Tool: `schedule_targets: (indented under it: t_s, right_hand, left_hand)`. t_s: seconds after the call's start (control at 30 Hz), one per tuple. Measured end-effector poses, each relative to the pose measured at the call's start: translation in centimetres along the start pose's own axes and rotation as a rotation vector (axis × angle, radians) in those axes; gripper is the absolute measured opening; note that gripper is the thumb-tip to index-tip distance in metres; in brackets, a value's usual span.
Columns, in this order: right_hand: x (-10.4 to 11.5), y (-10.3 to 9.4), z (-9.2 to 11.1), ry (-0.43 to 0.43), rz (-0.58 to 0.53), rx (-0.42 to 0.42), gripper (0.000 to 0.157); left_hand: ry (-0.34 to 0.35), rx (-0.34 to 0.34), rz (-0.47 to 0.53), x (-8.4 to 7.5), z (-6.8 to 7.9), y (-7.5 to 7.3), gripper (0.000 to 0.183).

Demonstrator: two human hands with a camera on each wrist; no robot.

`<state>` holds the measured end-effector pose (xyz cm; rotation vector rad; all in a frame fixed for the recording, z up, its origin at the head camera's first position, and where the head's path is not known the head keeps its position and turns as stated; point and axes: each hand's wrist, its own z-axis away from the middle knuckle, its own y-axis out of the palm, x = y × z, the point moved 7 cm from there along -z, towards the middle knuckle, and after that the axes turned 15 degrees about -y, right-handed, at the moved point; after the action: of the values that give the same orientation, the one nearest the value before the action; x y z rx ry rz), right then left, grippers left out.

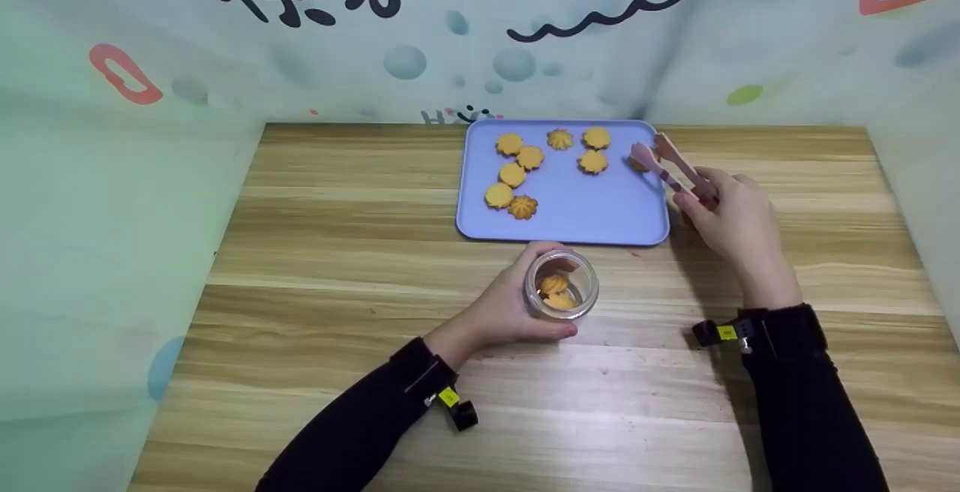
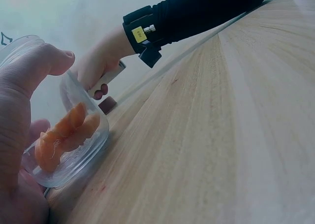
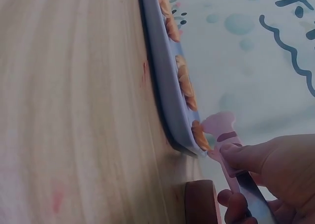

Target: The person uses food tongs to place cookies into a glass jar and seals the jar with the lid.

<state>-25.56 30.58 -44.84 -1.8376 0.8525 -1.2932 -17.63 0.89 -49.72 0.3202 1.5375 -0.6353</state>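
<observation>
My left hand (image 1: 504, 306) grips a clear jar (image 1: 591, 303), fingers and thumb wrapped around its side. A couple of golden cookies (image 1: 556, 283) lie in the bottom of the jar. My right hand (image 1: 742, 226) holds pink tongs (image 1: 681, 169) with their tips spread apart over the right end of a light purple tray (image 1: 592, 211). One cookie (image 3: 198, 134), partly hidden by the tongs in the head view, sits right at those tips. Several flower-shaped cookies (image 1: 529, 157) lie on the tray's left and middle.
Wood-grained table (image 1: 337, 252) lies under everything, with the tray near its back edge. A printed cloth (image 1: 337, 72) hangs behind the table and along its sides. The jar is just in front of the tray. Each wrist wears a black strap with a small camera (image 1: 465, 415).
</observation>
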Motion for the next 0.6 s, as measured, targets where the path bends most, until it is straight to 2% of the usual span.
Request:
schedule_targets:
  t_s: [0.6]
  right_hand:
    - [0.29,0.34,-0.13,-0.033,-0.014,0.036,0.05]
  left_hand:
    - [0.01,-0.001,-0.001,0.02,-0.09,-0.04,0.097]
